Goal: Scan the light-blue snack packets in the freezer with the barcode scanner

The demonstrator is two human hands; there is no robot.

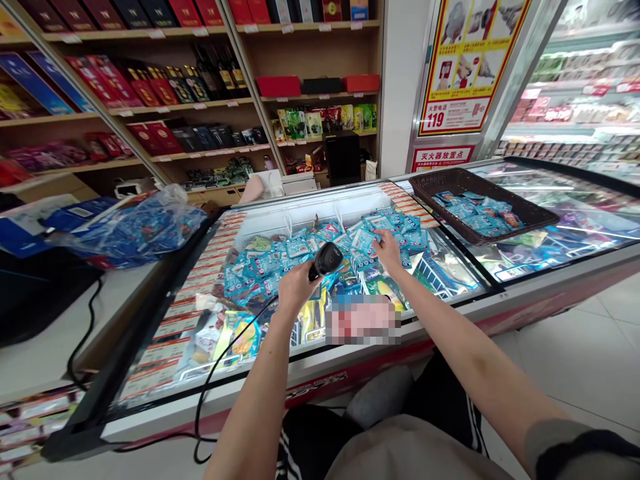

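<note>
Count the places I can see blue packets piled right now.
3: a heap on the freezer lid under the right hand, some in the brown basket, more in the plastic bag left of the freezer. The left hand holds the scanner.

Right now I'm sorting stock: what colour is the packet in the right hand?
Light blue packet, pinched by the right hand; head view.

Your single head camera looks forward and down from close above onto the glass-topped white chest freezer (pixel 320 363), shelves behind.
</note>
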